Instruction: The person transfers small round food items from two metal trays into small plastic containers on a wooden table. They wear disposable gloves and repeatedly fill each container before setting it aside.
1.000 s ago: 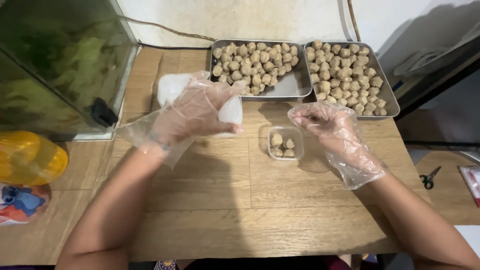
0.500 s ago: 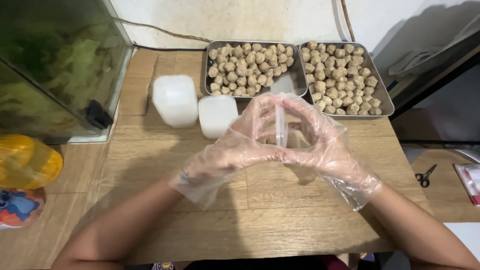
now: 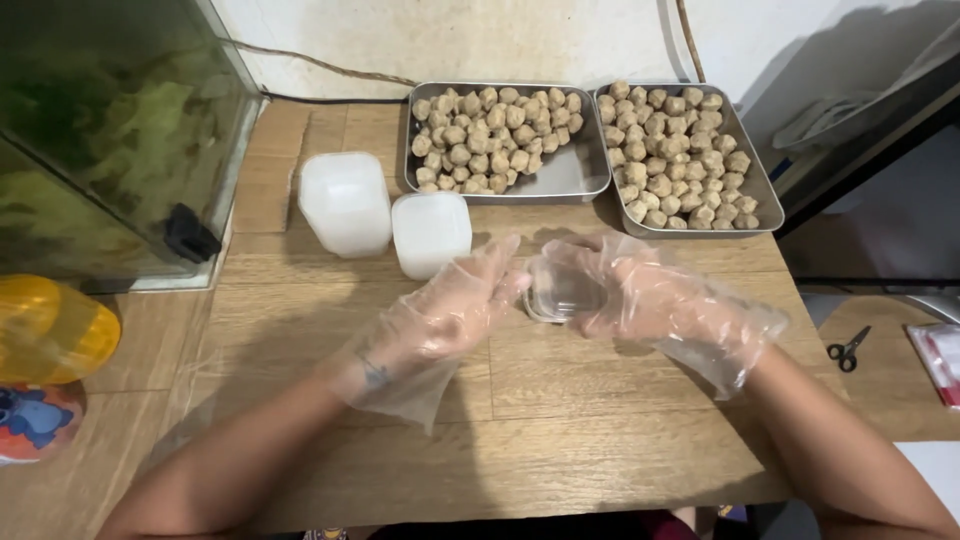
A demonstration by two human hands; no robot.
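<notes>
Both my hands wear loose clear plastic gloves and meet over the middle of the wooden table [image 3: 560, 430]. Between them sits a small clear plastic container [image 3: 558, 290], low over the table top. My left hand [image 3: 450, 310] presses against its left side with the fingers stretched toward it. Cupped around its right side and top is my right hand [image 3: 660, 300]. What the container holds is hidden by the gloves and glare. Two metal trays behind the hands hold several brown meatballs: the left tray [image 3: 575, 175] is partly bare, the right tray [image 3: 765, 200] is nearly full.
Two stacks of white plastic tubs stand left of the trays, a tall stack [image 3: 345, 200] and a shorter stack [image 3: 430, 232]. A glass aquarium [image 3: 110, 130] fills the far left. A yellow container [image 3: 50, 330] lies below it. Scissors [image 3: 848, 350] lie on the floor at right.
My left hand came back from the white tubs to the middle. Both hands closed around the small container and lowered toward the table.
</notes>
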